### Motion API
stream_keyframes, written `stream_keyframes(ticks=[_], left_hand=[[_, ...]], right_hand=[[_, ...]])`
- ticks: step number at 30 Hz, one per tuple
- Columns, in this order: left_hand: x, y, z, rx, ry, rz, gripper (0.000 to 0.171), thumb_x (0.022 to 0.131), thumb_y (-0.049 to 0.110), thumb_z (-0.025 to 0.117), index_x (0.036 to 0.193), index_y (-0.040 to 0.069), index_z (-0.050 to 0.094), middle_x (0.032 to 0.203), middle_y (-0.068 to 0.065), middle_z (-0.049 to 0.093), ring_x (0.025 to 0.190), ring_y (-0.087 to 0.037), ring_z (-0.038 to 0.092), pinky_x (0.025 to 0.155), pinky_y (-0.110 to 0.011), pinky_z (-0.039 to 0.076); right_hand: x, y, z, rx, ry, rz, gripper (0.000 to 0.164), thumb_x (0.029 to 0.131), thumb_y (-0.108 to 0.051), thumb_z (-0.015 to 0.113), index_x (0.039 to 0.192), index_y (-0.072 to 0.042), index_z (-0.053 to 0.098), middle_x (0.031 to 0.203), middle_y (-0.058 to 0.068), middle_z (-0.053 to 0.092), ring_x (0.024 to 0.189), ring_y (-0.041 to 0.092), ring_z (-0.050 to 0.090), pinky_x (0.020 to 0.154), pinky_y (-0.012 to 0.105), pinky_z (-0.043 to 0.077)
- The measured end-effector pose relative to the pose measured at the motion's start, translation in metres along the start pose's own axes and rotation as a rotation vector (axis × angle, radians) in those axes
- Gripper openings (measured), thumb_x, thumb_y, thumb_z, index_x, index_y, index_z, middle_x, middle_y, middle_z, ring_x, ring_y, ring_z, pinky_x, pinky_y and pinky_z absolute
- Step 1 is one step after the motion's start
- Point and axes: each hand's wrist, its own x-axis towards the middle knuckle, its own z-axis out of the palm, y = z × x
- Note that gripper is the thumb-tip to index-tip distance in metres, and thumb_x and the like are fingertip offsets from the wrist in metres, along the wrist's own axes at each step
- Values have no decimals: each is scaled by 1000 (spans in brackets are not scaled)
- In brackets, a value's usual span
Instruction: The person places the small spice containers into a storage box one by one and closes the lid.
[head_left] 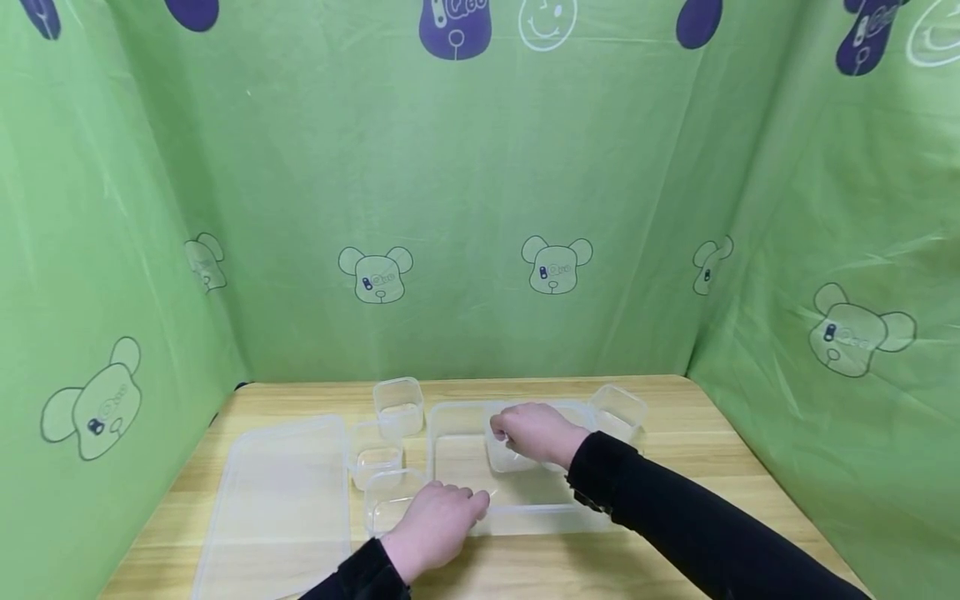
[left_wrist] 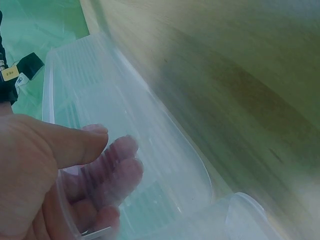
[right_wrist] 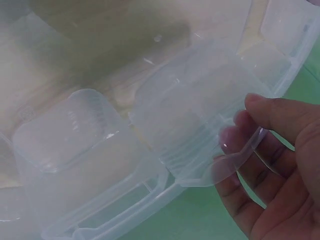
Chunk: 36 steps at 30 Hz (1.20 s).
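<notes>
Small clear tub [right_wrist: 185, 125] = see-thru plastic, rounded corners, faint horiz. ribs on one wall. It's inside the big clear box [head_left: 555, 522], by the far wall; can't tell if it touches the floor of it. 2nd tub [right_wrist: 65, 145], same type, sits in the box just beside it, to its R, mostly hidden under the wrist in the head view. Big box: lidless, wide, low, wood grain showing thru the base.

R hand [head_left: 540, 433]: arm reaches fwd over the box, black sleeve [head_left: 697, 517], palm down; thumb & fingers pinch the tub's rim. L hand [head_left: 438, 525]: at box's near L corner, thumb outside the near wall, fingers bent over inside, seen thru plastic; grips that wall.

Also on the wood table [head_left: 735, 475]: 3 loose tubs [head_left: 377, 454] L of box, 1 more tub [head_left: 618, 410] at far R, flat translucent lid [head_left: 277, 500] far L.
</notes>
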Motion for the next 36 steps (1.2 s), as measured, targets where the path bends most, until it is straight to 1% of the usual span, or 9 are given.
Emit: stream_keyframes(ticks=[5, 10, 14, 17, 24, 31, 36], left_hand=[[0, 0, 0, 6, 15, 9, 17, 87, 22, 74, 90, 23, 57, 70, 11, 57, 58, -7, 51, 50, -20, 27], [0, 0, -1, -1, -2, 2, 16, 89, 22, 72, 90, 24, 57, 70, 11, 56, 57, -6, 50, 50, -20, 26], [-1, 0, -1, 3, 0, 4, 16, 89, 22, 73, 90, 24, 57, 70, 11, 56, 58, -6, 50, 50, -20, 26], [-1, 0, -1, 2, 6, 5, 16, 88, 22, 73, 89, 23, 57, 70, 11, 57, 57, -6, 50, 49, -20, 26], [-1, 1, -1, -3, -5, -3, 16, 89, 21, 72, 89, 23, 57, 69, 11, 55, 56, -6, 48, 49, -20, 26], [-2, 0, -1, -3, 36, 11, 17, 87, 21, 74, 88, 23, 57, 69, 11, 56, 57, -6, 50, 49, -20, 25], [-1, 0, 1, 1, 11, -1, 17, 87, 21, 74, 90, 24, 57, 70, 11, 57, 58, -6, 51, 49, -20, 27]], right_hand=[[0, 0, 4, -23, -51, 20, 24, 78, 6, 70, 77, -15, 59, 71, -8, 53, 64, 10, 47, 59, 27, 43], [0, 0, 6, -7, -81, 52, 24, 78, 6, 70, 75, -15, 59, 70, -10, 50, 64, 11, 46, 59, 28, 43], [-1, -1, 6, -1, -99, 63, 25, 76, 8, 69, 74, -14, 58, 69, -9, 49, 64, 11, 45, 59, 28, 42], [-2, -1, 5, -5, -117, 69, 24, 75, 8, 71, 75, -13, 59, 69, -8, 51, 64, 12, 46, 60, 29, 43], [-4, -2, -1, -9, -156, 80, 24, 76, 2, 79, 78, -13, 60, 72, -7, 55, 66, 13, 51, 63, 31, 46], [-3, -4, -7, -1, -179, 104, 24, 77, -1, 81, 80, -13, 61, 76, -6, 58, 71, 15, 55, 67, 34, 49], [-3, -5, -7, 1, -185, 112, 25, 77, 1, 80, 79, -14, 61, 76, -6, 58, 70, 14, 54, 66, 33, 48]])
